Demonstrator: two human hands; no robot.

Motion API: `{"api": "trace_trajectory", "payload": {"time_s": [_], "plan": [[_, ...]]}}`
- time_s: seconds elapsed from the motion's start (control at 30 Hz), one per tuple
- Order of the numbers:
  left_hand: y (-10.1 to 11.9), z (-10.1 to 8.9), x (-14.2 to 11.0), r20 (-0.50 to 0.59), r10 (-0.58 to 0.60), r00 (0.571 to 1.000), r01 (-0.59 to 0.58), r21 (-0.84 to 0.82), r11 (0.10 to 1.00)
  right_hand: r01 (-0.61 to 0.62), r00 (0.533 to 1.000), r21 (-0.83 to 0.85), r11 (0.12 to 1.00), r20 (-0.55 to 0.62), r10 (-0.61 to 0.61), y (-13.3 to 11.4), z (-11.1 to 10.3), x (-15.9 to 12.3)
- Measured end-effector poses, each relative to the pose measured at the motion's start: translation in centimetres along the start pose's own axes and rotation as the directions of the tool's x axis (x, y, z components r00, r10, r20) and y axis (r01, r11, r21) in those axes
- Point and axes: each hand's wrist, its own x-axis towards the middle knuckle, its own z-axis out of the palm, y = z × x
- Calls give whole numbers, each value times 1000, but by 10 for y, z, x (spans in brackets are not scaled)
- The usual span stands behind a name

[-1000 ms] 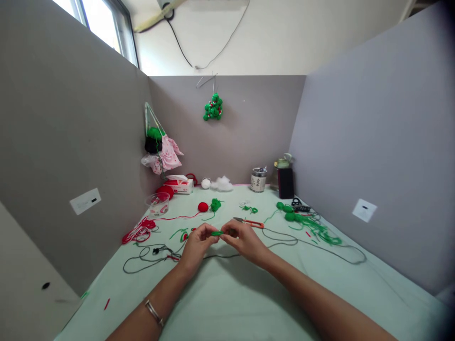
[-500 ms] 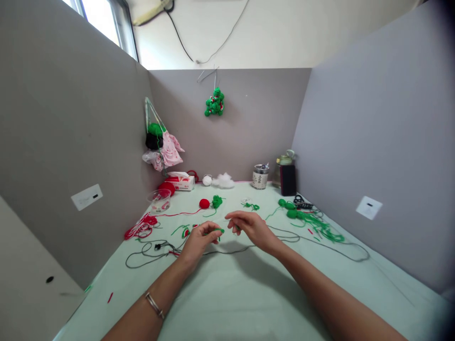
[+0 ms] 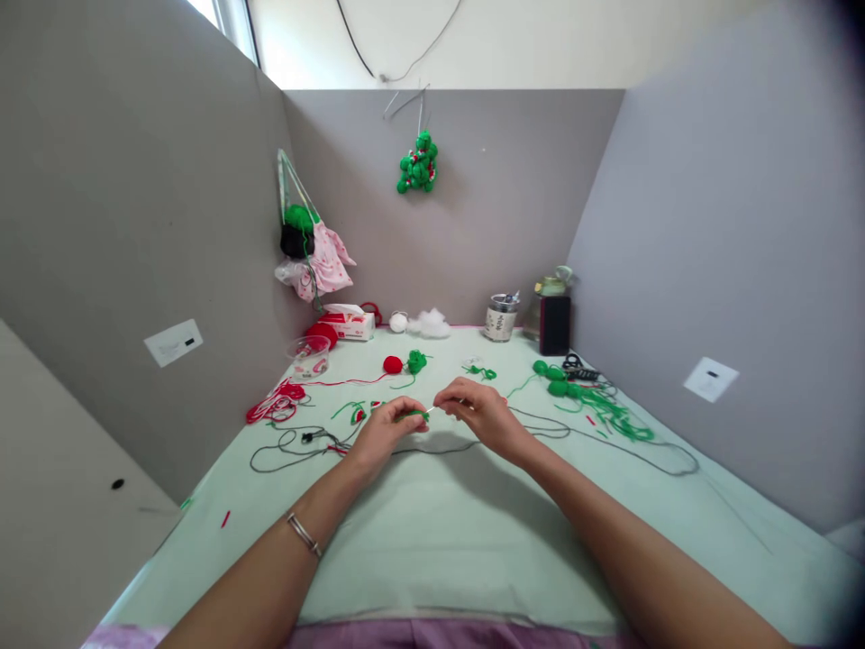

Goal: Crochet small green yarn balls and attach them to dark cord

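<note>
My left hand (image 3: 382, 437) pinches a small green yarn piece (image 3: 422, 415) between thumb and fingers; most of it is hidden by them. In my right hand (image 3: 481, 416) is a thin, pale needle-like tool (image 3: 432, 409), its tip pointing left at the green piece. Whether it is a needle or a crochet hook I cannot tell, nor whether the tip is in the yarn. Just behind my left hand lie small red and green pieces (image 3: 358, 415). A dark cable (image 3: 432, 451) runs across the cloth beneath both hands.
A red yarn ball (image 3: 393, 364) and a green yarn bundle (image 3: 417, 361) lie farther back. Red yarn (image 3: 277, 401) is heaped at left. Green balls with loose strands (image 3: 608, 419) and scissors (image 3: 573, 362) lie at right. A tin (image 3: 500, 320) and a dark phone-like slab (image 3: 555, 326) stand behind.
My right hand has closed its fingers round the thin tool and come nearer the green piece. The whole view has tilted down, so purple cloth now shows at the bottom edge.
</note>
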Motion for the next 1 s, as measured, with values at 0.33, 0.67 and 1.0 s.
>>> {"api": "trace_trajectory", "payload": {"time_s": [0.33, 0.67, 1.0], "plan": [[-2, -3, 1, 22, -1, 1000, 0, 74, 997, 113, 992, -261, 959, -18, -122, 10, 2, 1], [-3, -4, 0, 105, -25, 994, 16, 85, 996, 104, 992, -173, 979, 86, -90, 6, -4, 0], [-6, -7, 0, 215, -95, 972, 90, 32, 995, 21, 984, 150, 988, 171, -47, 19, -5, 4]]}}
